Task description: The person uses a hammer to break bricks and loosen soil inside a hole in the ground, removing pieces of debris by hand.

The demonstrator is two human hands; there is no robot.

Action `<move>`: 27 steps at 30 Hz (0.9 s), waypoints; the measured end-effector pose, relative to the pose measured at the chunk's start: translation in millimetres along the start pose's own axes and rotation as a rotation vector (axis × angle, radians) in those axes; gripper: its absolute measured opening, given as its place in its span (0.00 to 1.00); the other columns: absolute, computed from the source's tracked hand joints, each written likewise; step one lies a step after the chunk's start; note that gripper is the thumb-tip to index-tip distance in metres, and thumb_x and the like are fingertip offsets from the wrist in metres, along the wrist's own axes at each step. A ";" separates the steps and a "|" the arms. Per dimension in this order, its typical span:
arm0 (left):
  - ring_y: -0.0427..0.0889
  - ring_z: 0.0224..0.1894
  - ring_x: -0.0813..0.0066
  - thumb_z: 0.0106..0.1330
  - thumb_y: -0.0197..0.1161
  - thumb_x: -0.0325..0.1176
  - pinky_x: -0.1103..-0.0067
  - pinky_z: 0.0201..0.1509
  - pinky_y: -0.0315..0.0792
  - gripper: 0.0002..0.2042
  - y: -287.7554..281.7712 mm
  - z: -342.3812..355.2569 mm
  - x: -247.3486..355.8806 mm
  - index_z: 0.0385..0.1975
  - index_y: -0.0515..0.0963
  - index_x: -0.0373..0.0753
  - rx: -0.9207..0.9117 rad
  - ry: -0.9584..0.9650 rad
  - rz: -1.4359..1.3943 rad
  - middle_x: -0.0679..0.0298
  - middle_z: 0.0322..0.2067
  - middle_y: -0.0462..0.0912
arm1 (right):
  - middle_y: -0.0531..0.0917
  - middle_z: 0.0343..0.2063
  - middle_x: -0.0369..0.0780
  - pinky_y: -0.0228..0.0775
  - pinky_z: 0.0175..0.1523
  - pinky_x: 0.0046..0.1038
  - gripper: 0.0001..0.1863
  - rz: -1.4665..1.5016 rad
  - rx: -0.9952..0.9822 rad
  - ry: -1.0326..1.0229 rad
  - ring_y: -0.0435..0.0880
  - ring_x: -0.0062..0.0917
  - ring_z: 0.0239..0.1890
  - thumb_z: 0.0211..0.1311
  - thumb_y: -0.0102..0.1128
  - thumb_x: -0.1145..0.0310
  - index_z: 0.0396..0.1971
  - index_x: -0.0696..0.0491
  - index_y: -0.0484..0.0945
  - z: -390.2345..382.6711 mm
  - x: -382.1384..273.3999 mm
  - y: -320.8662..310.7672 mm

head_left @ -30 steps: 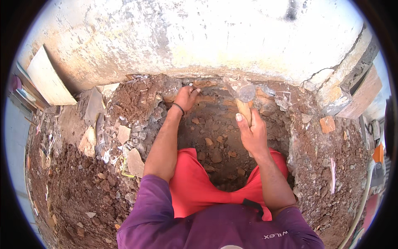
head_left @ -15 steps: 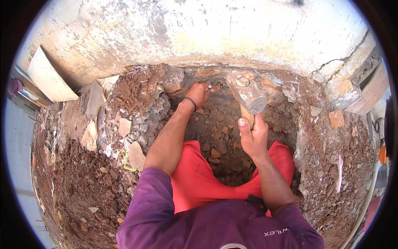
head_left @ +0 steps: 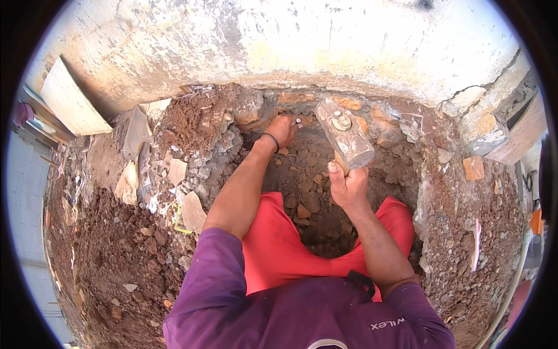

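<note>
Two hands work in the dirt hole. Right hand (head_left: 347, 187) fingers grip tight a raised grey stone-headed hammer (head_left: 344, 134). Left hand (head_left: 283, 129), far, pinches a small metal chisel (head_left: 297, 122) against red bricks; it looks ready to be hit squarely.

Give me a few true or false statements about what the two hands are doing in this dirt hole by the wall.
1. The right hand grips a hammer. True.
2. The left hand rests on the person's knee. False: it reaches to the rubble at the foot of the wall.
3. The left wrist wears a dark band. True.
4. The hammer head lies on the ground. False: it is raised over the hole.
</note>
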State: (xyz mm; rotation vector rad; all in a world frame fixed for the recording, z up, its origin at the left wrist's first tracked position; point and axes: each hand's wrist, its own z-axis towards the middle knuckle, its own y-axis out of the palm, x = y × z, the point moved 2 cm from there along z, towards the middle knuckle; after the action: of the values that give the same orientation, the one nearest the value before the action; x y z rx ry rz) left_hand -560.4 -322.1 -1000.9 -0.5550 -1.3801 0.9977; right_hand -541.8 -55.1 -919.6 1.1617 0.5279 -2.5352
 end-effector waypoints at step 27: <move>0.85 0.35 0.63 0.66 0.62 0.31 0.69 0.40 0.75 0.09 -7.4 -12.1 2.1 0.42 0.82 0.35 0.151 -0.063 -0.283 0.53 0.30 0.85 | 0.80 0.21 0.47 0.69 0.33 0.39 0.23 -0.280 -0.247 0.535 0.80 0.36 0.24 0.69 0.60 0.50 0.36 0.59 0.74 -8.3 37.4 -15.7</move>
State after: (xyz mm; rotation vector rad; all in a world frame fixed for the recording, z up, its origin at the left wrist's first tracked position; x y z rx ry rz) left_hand -547.1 -321.4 -995.6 -0.2098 -1.3812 0.8849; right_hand -566.3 -41.8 -950.3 1.7705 1.1667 -2.2569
